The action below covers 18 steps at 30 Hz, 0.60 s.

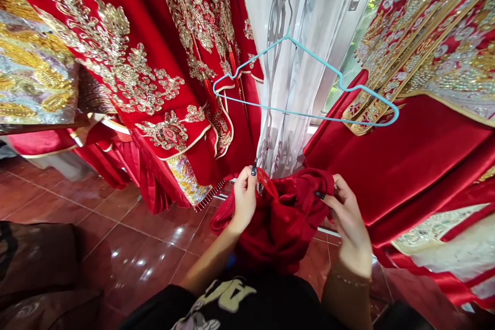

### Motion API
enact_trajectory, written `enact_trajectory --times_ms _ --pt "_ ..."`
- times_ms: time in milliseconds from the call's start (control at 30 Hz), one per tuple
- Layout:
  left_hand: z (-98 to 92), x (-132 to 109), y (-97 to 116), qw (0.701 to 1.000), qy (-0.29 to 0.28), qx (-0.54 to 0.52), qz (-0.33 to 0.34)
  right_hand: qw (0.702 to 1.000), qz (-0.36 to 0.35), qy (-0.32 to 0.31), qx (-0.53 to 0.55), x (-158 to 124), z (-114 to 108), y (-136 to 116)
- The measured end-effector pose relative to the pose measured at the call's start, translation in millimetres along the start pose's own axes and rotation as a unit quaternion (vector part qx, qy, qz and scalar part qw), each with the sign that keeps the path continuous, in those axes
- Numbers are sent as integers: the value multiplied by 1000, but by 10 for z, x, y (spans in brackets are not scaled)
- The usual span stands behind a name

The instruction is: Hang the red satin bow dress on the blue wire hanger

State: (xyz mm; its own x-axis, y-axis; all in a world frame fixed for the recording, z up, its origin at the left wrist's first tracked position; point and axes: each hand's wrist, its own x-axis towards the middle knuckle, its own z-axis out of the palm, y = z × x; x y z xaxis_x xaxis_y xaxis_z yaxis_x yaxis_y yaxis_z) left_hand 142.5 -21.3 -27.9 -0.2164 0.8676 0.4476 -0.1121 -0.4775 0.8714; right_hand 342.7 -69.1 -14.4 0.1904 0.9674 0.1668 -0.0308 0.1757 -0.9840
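Note:
My left hand (244,200) pinches the upper left of a bunched red satin garment (278,227), close to a thin red cord loop (266,183) at its top edge. My right hand (348,216) grips the garment's right side, with the fingers curled over the fabric. The cloth sags in folds between my hands and hides part of my front. Above them, an empty light-blue wire hanger (309,115) hangs in the air, clear of both hands. Its hook rises in front of a white curtain.
Red gowns with gold embroidery (154,62) hang to the left and ahead, and a red satin robe (406,165) hangs to the right. A sheer white curtain (290,129) covers a window. Below lies a glossy reddish-brown tile floor (131,247), with a brown cushioned seat (34,268) at lower left.

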Motion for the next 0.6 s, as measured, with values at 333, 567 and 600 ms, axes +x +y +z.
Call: enact_trajectory --times_ms 333,567,600 --pt "62 107 76 993 -103 48 35 951 -144 -135 -238 -6 329 9" --pt "-38 125 79 987 -145 73 -14 962 -167 -107 -189 120 772 202" --pt "-51 123 79 986 -148 73 -13 959 -168 -122 -194 123 772 216"
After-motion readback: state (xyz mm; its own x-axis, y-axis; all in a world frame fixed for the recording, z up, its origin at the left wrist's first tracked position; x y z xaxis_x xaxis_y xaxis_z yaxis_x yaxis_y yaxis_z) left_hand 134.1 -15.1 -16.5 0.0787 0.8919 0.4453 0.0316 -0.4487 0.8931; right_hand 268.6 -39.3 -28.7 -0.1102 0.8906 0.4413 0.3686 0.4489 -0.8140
